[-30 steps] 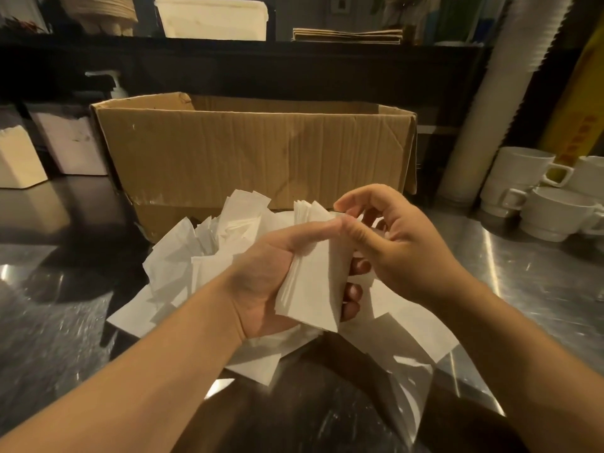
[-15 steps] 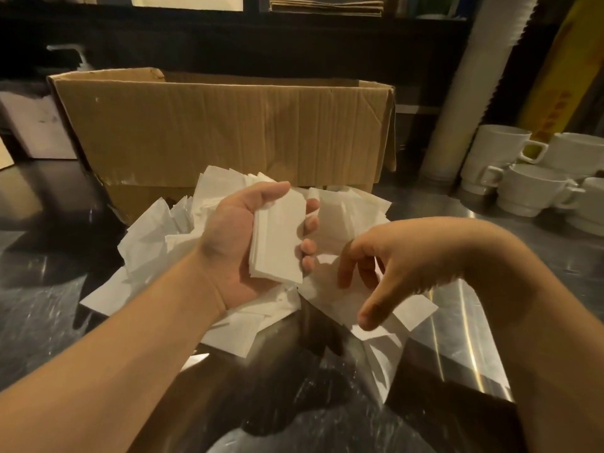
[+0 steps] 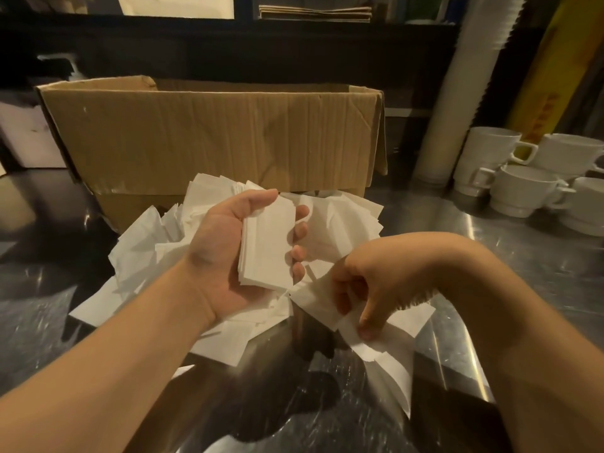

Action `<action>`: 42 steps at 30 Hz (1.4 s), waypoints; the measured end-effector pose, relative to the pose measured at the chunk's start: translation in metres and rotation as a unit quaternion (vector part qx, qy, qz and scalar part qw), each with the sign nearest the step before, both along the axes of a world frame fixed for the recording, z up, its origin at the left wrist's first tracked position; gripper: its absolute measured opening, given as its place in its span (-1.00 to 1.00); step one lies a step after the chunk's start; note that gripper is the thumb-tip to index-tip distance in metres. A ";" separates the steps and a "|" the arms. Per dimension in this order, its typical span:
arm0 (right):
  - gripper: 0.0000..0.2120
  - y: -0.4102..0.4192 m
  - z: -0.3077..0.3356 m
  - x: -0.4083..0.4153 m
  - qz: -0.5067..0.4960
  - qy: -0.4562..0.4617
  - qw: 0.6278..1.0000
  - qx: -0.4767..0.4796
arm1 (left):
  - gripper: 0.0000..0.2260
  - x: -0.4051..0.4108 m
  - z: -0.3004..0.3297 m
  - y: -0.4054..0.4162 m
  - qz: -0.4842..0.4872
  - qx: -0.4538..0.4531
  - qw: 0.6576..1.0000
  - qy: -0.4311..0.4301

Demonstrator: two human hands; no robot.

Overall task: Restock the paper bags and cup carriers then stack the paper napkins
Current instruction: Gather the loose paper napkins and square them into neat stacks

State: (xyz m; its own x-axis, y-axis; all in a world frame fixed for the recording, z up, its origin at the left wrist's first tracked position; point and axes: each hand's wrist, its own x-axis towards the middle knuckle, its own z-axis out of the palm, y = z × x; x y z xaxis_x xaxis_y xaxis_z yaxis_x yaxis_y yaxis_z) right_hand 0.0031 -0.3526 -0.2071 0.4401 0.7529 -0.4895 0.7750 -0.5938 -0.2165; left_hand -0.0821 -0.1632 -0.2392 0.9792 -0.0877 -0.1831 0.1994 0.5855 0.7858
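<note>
Both hands work low over the counter, apart from each other. At centre, the left hand (image 3: 228, 253) lies palm up, thumb and curled fingers clamped round a squared stack of napkins (image 3: 266, 246). At about four o'clock from it, the right hand (image 3: 369, 286) reaches down, thumb and fingers pinching one loose napkin (image 3: 351, 318) at the pile's near edge.

Behind, toward twelve o'clock, stands an open cardboard box (image 3: 212, 138) on the steel counter (image 3: 523, 256). A heap of loose napkins (image 3: 143, 256) spreads against the box's foot, under both hands. White cups (image 3: 519, 188) are stacked at two o'clock.
</note>
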 end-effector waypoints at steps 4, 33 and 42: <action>-0.76 0.000 -0.003 0.001 0.020 -0.018 1.000 0.001 | -0.52 0.000 0.000 0.001 0.000 -0.001 1.000 0.007; -0.82 0.004 0.000 0.024 -0.349 0.163 0.717 0.581 | -0.64 -0.002 0.008 -0.001 0.055 -0.042 0.996 -0.062; -0.70 0.010 -0.002 0.024 -0.411 0.184 0.607 0.655 | -0.34 -0.005 0.002 0.004 -0.078 0.031 0.994 -0.076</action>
State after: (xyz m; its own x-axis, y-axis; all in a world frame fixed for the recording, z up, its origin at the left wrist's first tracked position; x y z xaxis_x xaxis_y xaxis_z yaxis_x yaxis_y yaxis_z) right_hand 0.0268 -0.3422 -0.2088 0.9729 0.2013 0.1135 0.0902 0.1212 -0.9885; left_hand -0.0868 -0.1594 -0.2370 0.9710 -0.2348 -0.0445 0.1613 0.5067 0.8469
